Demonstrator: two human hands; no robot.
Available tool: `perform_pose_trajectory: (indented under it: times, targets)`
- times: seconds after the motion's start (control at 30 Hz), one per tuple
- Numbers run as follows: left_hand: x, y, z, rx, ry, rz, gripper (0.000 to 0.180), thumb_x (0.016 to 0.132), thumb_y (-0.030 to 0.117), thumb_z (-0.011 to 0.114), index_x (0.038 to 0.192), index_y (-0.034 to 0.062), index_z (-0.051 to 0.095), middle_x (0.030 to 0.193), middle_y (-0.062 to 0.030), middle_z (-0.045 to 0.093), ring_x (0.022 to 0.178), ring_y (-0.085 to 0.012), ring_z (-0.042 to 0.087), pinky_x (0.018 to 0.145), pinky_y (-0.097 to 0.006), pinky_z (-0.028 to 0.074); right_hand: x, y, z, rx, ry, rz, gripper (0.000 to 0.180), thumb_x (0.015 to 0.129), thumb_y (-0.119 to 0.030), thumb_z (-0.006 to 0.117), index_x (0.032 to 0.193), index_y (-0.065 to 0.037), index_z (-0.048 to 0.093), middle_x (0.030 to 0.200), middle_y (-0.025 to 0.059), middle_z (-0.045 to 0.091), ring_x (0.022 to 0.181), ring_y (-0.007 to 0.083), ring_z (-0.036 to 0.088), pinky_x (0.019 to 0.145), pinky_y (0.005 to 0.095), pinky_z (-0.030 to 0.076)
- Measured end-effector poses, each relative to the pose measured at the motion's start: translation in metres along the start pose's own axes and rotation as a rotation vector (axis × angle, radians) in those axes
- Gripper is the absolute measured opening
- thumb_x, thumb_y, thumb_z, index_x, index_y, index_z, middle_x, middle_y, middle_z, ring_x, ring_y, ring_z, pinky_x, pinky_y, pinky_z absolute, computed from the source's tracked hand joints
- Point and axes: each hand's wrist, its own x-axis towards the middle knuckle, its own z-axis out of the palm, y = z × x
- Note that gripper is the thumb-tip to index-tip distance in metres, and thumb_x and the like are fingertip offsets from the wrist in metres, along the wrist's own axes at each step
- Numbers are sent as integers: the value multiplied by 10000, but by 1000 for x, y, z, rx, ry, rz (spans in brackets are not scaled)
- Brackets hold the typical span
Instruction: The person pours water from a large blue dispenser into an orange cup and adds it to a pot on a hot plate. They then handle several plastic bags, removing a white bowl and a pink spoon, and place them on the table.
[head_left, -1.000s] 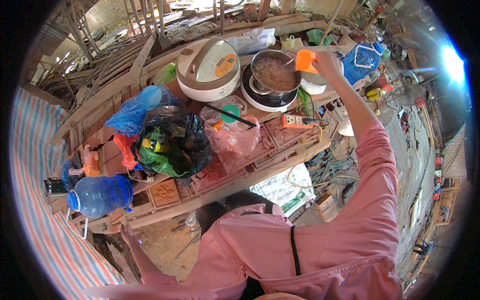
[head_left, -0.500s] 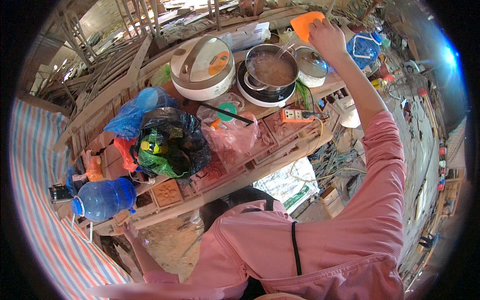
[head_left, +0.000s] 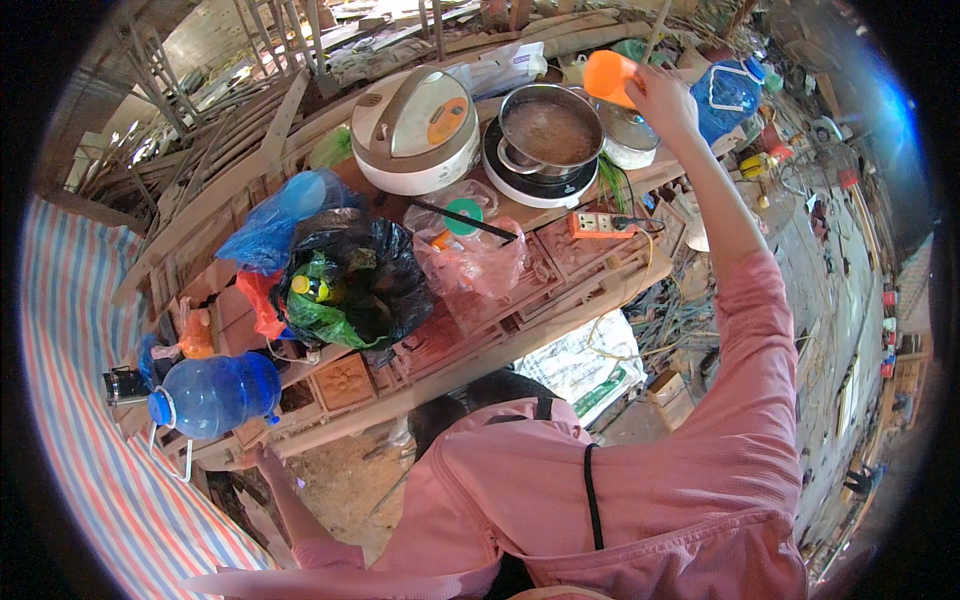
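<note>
Carved wooden bench [head_left: 585,305] beneath a rice cooker [head_left: 418,128], round cooktop [head_left: 535,190], black bag [head_left: 402,270], pink bag [head_left: 478,268], blue jug [head_left: 222,396]

"Where does the head camera look from?"

"From the wearer's head, the left of a side-by-side pair, just short of the near edge of the wooden bench [head_left: 600,298]."

"Facing which way?"

"Steeply down and outward: the wearer's pink jacket [head_left: 650,485] fills the lower middle, while the bench's far edge lies toward the top."

"Square to it?"

"No, askew; the near edge climbs from lower left to upper right."

"How close?"

"The jacket is nearest, the bench within arm's reach, its far edge farther off."

"And the lens?"

"Wide fisheye: straight lines bow, and a dark round border swallows the corners."
</note>
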Motion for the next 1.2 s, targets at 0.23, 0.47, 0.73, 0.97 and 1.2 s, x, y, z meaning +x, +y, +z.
perform_pose_trajectory:
  times: [0.23, 0.47, 0.73, 0.97, 1.2]
  targets:
    - [-12, -10, -8, 30, -7, 99, 471, 979, 131, 475, 1442, 159, 396, 1236, -52, 590, 981, -200, 581, 733, -360, 474, -109, -34, -35, 697, -493, 244, 302, 917, -320, 611, 914, -22, 665, 726, 47, 630, 671, 122, 596, 604, 303, 466]
    - [38, -27, -20, 4, -128, 208, 485, 954, 30, 510, 1423, 125, 436, 1143, -24, 599, 952, -160, 575, 763, -324, 479, -225, -194, 7, 887, -969, -199, 296, 874, -294, 643, 989, -21, 649, 806, 128, 665, 719, 215, 625, 682, 378, 486]
    - [60, -29, -10, 145, -185, 508, 405, 908, 82, 640, 1294, 5, 549, 1157, -100, 595, 1000, -196, 580, 839, -324, 481, -296, -409, 28, 1032, -1118, -598, 429, 868, -446, 600, 937, -26, 656, 794, 171, 632, 770, 349, 626, 666, 441, 453]
    - [81, -35, -4, 293, -145, 576, 385, 892, 141, 673, 1240, 6, 577, 1116, -119, 590, 988, -212, 593, 808, -345, 498, -355, -535, 64, 1125, -1166, -509, 379, 810, -409, 648, 869, -35, 663, 806, 158, 654, 763, 349, 638, 679, 442, 476]
    - [75, -20, -1, 209, -329, 634, 421, 927, 140, 606, 1329, 41, 531, 1256, -133, 571, 1099, -243, 582, 897, -357, 491, -444, -631, 146, 1052, -918, -273, 266, 803, -325, 661, 862, -67, 687, 846, 146, 671, 796, 306, 659, 736, 413, 512]
